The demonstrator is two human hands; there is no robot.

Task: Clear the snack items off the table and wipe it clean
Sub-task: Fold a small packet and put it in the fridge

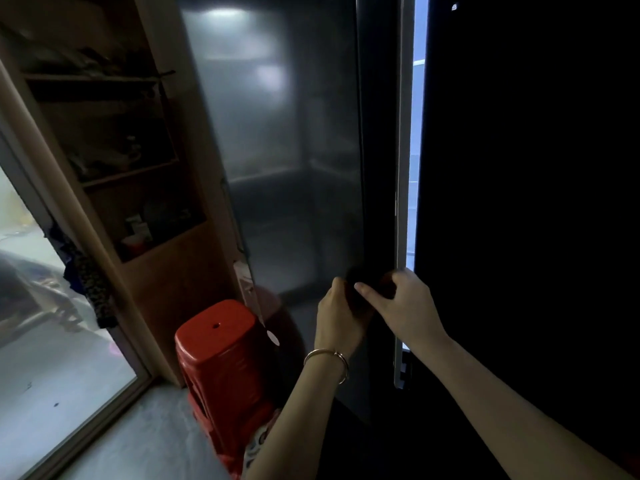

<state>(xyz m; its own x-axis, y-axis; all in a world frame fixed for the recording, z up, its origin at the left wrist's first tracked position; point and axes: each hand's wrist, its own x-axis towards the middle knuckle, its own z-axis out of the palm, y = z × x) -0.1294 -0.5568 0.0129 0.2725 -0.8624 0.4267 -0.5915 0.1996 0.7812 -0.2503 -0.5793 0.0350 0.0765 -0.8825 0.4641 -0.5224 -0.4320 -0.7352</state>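
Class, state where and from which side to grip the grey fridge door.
Grip the fridge door by its tall right edge, hooking in from the lit gap: its face is flat, no handle shows, and that edge stands clear.

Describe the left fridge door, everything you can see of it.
The fridge door is tall, dark grey and glossy, like brushed metal, mirroring lights and the red stool beside it. It stands upright, with a narrow bright gap along its right edge. The right hand curls its fingers round that edge low down; the left hand is at the same edge, its grip blurred.
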